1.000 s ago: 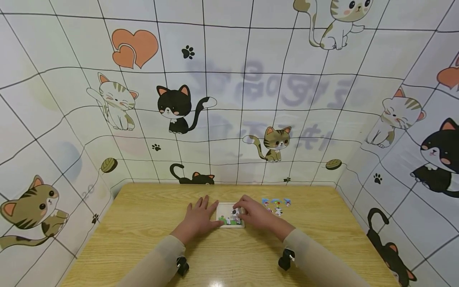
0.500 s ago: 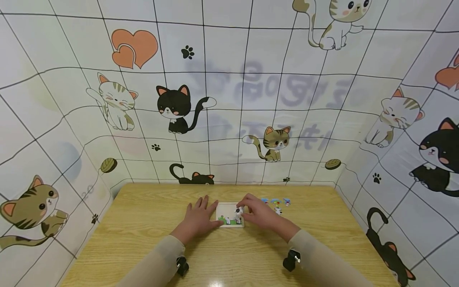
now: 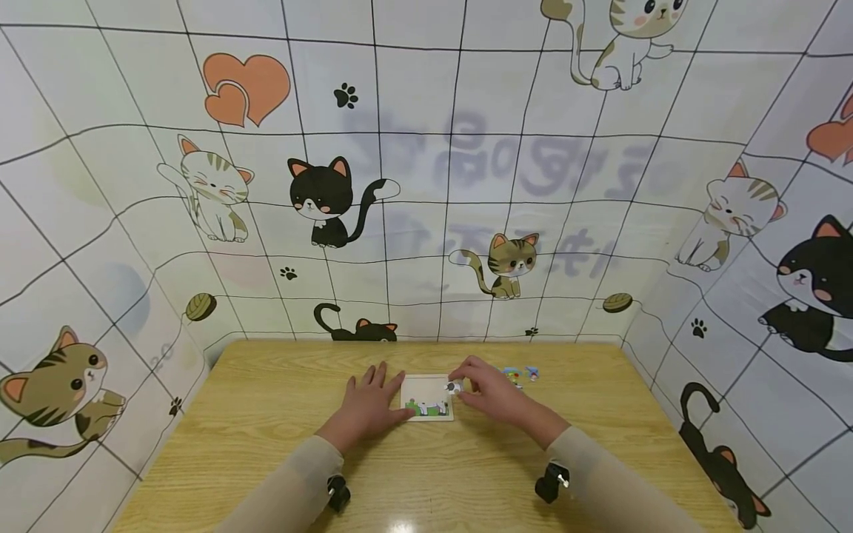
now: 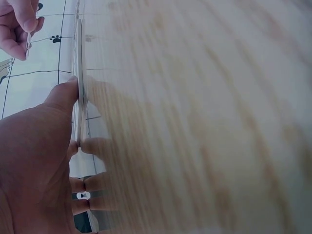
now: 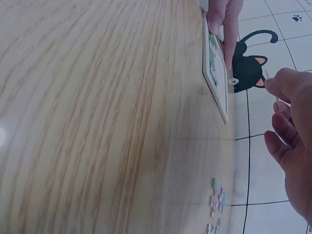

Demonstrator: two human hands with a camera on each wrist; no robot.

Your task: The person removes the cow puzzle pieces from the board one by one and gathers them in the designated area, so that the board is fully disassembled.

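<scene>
While the right hand [image 3: 491,394] pinches a piece [image 3: 454,387] (wall lettering [image 3: 461,152] blurred), the splayed left hand [image 3: 369,402] touches a tray [image 3: 421,388].

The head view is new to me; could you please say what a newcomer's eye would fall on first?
The white wall covering printed with cartoon cats would likely catch the eye first, rising behind and beside the wooden table. On the table lies a puzzle board, the left hand touching its left side and the right hand pinching a puzzle piece near its right edge.
</scene>
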